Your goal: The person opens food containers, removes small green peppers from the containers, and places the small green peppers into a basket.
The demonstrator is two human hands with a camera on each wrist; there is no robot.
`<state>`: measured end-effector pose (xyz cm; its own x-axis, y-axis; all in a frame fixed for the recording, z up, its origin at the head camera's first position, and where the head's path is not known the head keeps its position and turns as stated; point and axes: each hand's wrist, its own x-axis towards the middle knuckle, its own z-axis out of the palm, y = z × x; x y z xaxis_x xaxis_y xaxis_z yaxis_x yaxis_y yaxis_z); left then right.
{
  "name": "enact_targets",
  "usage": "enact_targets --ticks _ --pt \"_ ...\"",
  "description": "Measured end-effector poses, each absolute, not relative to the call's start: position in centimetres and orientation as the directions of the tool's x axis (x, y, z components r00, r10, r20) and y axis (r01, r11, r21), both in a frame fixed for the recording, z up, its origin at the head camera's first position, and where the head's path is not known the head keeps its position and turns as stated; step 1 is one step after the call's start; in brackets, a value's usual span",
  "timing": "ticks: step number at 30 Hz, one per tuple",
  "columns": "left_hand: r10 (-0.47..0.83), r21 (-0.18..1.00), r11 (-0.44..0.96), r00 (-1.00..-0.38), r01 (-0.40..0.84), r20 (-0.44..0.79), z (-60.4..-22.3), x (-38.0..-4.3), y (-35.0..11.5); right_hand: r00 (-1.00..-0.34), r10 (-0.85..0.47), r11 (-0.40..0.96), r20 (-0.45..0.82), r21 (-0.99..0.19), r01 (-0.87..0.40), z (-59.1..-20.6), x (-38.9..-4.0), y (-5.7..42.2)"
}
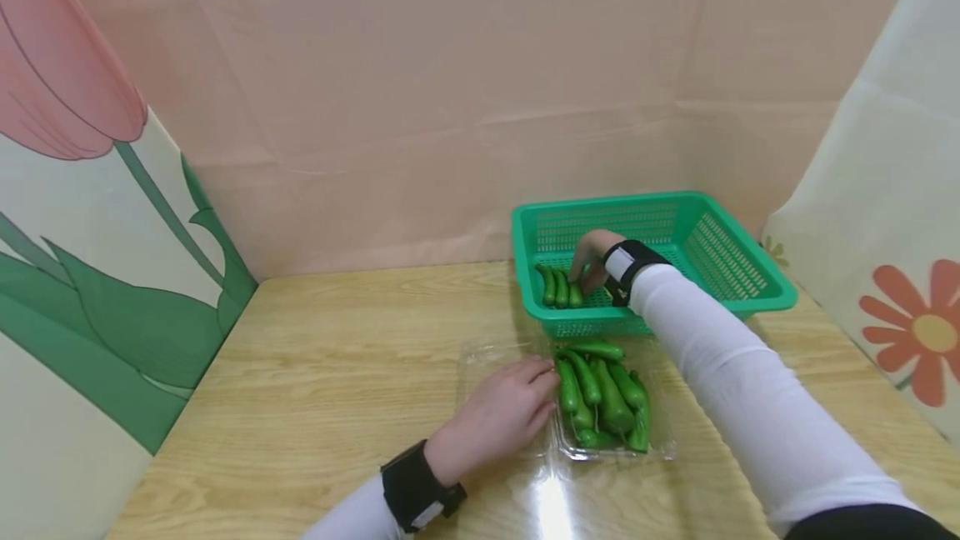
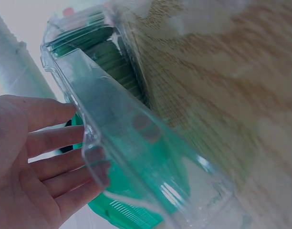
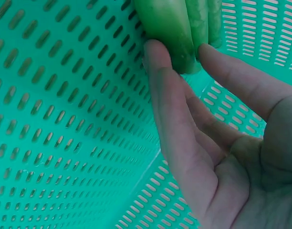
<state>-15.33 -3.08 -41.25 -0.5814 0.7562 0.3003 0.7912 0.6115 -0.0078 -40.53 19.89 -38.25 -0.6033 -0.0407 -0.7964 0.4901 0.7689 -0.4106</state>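
In the head view, my left hand (image 1: 502, 411) reaches over the open lid of a clear plastic clamshell box (image 1: 573, 452). Its fingers, fairly straight, touch the box's edge (image 2: 88, 136) in the left wrist view, some fingertips showing through the plastic. Green peppers (image 1: 611, 398) are heaped in the box's right half. My right hand (image 1: 592, 261) is down inside a green slotted basket (image 1: 750, 304). There its thumb and fingers pinch the end of a green pepper (image 3: 177, 43). More peppers (image 1: 555, 286) lie beside it in a row along the basket's left end.
The basket stands behind the box on a wood-grain table (image 1: 322, 382). A pinkish sheet (image 1: 420, 107) hangs at the back, with flower-printed panels (image 1: 892, 190) at both sides. My right forearm crosses over the basket's front rim.
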Motion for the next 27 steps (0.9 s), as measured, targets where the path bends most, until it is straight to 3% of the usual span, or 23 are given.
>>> enact_targets --ticks 18,27 --pt "0.758 -0.008 0.612 -0.583 0.791 0.294 -41.3 -15.4 -3.0 -0.610 -0.036 0.683 -0.792 -0.465 0.563 -38.2 -40.4 20.0" --pt "0.758 0.007 0.609 -0.585 0.793 0.287 -41.3 -15.5 -2.9 -0.679 -0.076 0.744 -0.730 -0.495 0.449 -37.1 -39.8 20.5"
